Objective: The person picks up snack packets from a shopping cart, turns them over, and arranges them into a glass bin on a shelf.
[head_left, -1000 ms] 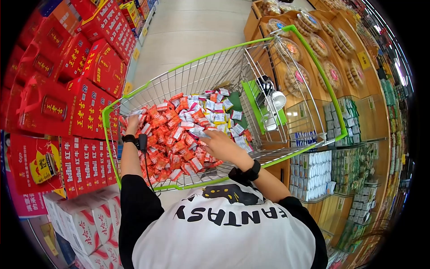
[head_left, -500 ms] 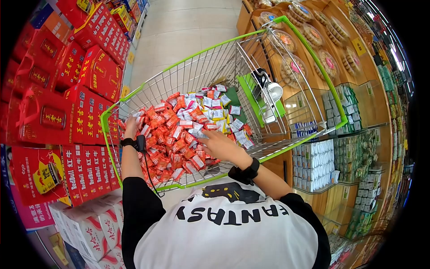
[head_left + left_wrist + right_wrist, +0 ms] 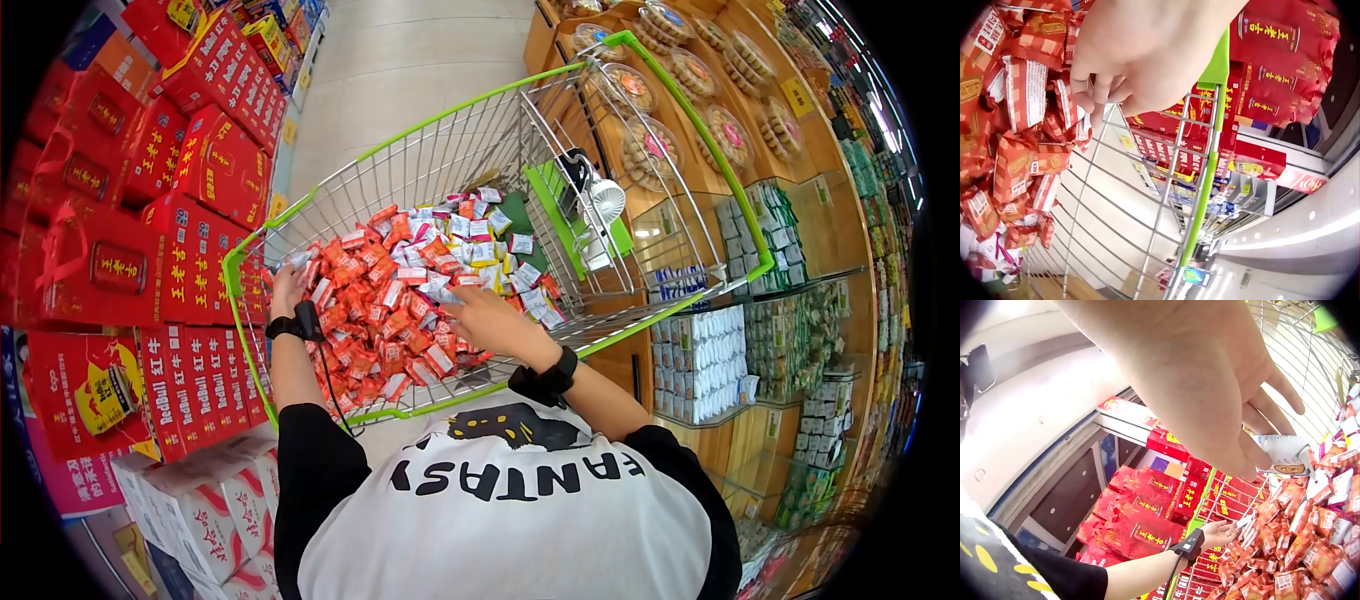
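Small orange-and-white wrapped snack packets [image 3: 380,290] lie heaped in a wire shopping cart [image 3: 430,130] with a green rim. My right hand [image 3: 495,322] is over the middle of the heap. Between its thumb and fingers it pinches a white-and-pale-blue packet [image 3: 1285,450], best seen in the right wrist view. My left hand [image 3: 286,292] reaches in at the cart's left end. In the left wrist view its curled fingers [image 3: 1100,90] pinch a red-and-white packet [image 3: 1082,128] at the heap's edge, partly hidden by them.
White, yellow and purple packets [image 3: 490,250] lie on the heap's far right side. A white fan [image 3: 603,200] hangs by the green child-seat panel [image 3: 560,215]. Red drink boxes [image 3: 190,255] are stacked at left. Wooden shelves [image 3: 720,180] with round snack tubs [image 3: 650,152] stand at right.
The head view has shifted slightly, so cart and shelves sit a little further left. Both hands stay at nearly the same places on the heap; the left has drawn back slightly.
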Motion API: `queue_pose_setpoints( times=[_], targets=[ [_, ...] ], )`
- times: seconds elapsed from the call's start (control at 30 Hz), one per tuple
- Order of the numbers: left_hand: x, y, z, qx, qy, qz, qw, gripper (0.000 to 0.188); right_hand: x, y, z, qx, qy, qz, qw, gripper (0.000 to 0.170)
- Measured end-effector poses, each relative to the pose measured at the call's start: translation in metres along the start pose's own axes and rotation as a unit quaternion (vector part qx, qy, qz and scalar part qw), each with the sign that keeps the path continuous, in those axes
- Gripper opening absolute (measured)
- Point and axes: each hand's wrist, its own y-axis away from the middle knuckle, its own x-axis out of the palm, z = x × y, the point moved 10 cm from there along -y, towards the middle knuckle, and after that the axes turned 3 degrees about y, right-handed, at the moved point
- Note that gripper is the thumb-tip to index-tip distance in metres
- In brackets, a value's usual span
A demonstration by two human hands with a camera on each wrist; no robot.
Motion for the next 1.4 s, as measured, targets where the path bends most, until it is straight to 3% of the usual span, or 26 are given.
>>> queue_pose_setpoints(
  times=[0.27,0.33,0.47,0.53,0.6,0.7,0.87,1.07,1.1,1.13,1.3,1.4],
  targets=[
    [0.038,0.075,-0.056,0.128,-0.197,0.113,0.965,0.029,-0.037,-0.007,-0.008,0.021,-0.068,-0.053,0.996,0.022],
    [0.074,0.126,-0.073,0.192,-0.301,0.183,0.916,0.032,-0.053,-0.005,-0.014,0.029,-0.093,-0.113,0.989,0.018],
    [0.123,0.208,-0.081,0.218,-0.357,0.237,0.877,0.032,-0.069,-0.005,-0.017,0.052,-0.105,-0.123,0.986,0.015],
    [0.154,0.247,-0.076,0.247,-0.439,0.281,0.817,0.03,-0.079,-0.002,-0.02,0.075,-0.138,-0.151,0.976,0.018],
    [0.174,0.273,-0.068,0.244,-0.42,0.321,0.813,0.029,-0.08,0.0,-0.019,0.057,-0.157,-0.162,0.973,0.02],
    [0.218,0.32,-0.055,0.276,-0.421,0.406,0.762,0.028,-0.091,0.007,-0.014,0.017,-0.18,-0.169,0.969,0.023],
    [0.271,0.37,-0.042,0.301,-0.432,0.443,0.725,0.029,-0.116,0.03,-0.008,-0.033,-0.18,-0.195,0.964,0.026],
    [0.331,0.425,-0.019,0.306,-0.435,0.51,0.676,0.031,-0.148,0.069,-0.025,0.003,-0.228,-0.174,0.958,0.03],
    [0.341,0.436,-0.013,0.335,-0.438,0.541,0.635,0.031,-0.154,0.076,-0.027,0.015,-0.242,-0.164,0.956,0.03],
    [0.349,0.442,-0.008,0.333,-0.438,0.545,0.632,0.031,-0.158,0.083,-0.031,0.026,-0.256,-0.153,0.954,0.029],
    [0.39,0.482,0.023,0.349,-0.463,0.575,0.577,0.031,-0.196,0.123,-0.048,0.058,-0.264,-0.223,0.937,0.046],
    [0.411,0.502,0.039,0.353,-0.469,0.578,0.567,0.03,-0.212,0.149,-0.06,0.038,-0.229,-0.281,0.931,0.042]
  ],
)
